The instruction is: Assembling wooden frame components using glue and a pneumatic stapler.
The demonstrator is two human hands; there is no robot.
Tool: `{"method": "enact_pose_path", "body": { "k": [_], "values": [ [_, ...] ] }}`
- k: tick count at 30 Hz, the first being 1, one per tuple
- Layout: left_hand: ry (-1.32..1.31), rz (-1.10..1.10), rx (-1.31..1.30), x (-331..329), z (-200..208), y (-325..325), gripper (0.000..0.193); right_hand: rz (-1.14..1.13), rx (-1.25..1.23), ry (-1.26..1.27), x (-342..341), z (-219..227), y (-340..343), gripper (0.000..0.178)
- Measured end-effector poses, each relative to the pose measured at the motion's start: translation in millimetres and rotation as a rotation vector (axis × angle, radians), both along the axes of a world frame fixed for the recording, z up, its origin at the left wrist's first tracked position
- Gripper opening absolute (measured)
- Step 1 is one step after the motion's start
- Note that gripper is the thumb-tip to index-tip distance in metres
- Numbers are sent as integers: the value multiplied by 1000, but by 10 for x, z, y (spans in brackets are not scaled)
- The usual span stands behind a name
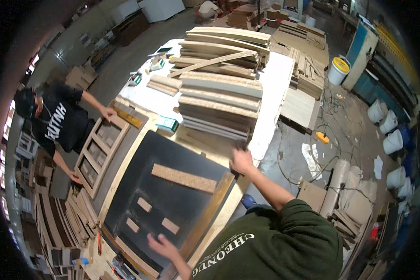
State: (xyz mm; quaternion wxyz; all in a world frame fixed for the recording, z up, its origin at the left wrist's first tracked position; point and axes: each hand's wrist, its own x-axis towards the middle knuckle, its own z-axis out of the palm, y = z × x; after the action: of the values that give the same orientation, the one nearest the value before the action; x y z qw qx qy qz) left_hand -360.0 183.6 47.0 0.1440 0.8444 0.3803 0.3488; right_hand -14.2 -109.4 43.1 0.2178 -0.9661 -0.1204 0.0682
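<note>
Over the lower part of a black board [172, 154], my left hand [162, 246] hangs open with fingers apart, holding nothing visible. Close by are small wooden blocks [170, 225], and a longer wooden strip [184, 178] lies across the board's upper half. Wooden rails [210, 212] border the board. My right hand [241, 159] reaches to the board's far right corner, beside the lower end of a stack of wood strips [219, 105]; motion smears its fingers, so any hold is unclear.
On the left, a co-worker holds a wooden frame [101, 156] with two hands. A green-and-white box [167, 124] sits by the stack. A power tool [123, 267] lies at the bench's near end. Cables and a yellow-lidded bucket [339, 70] are on the floor at right.
</note>
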Motion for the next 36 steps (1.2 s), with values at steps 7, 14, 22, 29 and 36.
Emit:
{"method": "enact_pose_path", "body": {
  "k": [7,14,22,29,36],
  "values": [
    [-658,-581,-1981,2271,223,-1443,54,398,495,107,-298,965,-337,64],
    [-609,-476,-1905,2194,118,-1306,37,166,205,-752,1166,1833,-760,48],
    [-482,-8,-857,1050,322,-638,47,303,425,-667,1519,1978,-867,39],
    [265,435,-258,8,299,-158,66,695,691,303,293,1311,236,63],
    [532,428,-125,-127,-181,-96,60,863,394,245,-1168,12,1678,77]
  ]
}}
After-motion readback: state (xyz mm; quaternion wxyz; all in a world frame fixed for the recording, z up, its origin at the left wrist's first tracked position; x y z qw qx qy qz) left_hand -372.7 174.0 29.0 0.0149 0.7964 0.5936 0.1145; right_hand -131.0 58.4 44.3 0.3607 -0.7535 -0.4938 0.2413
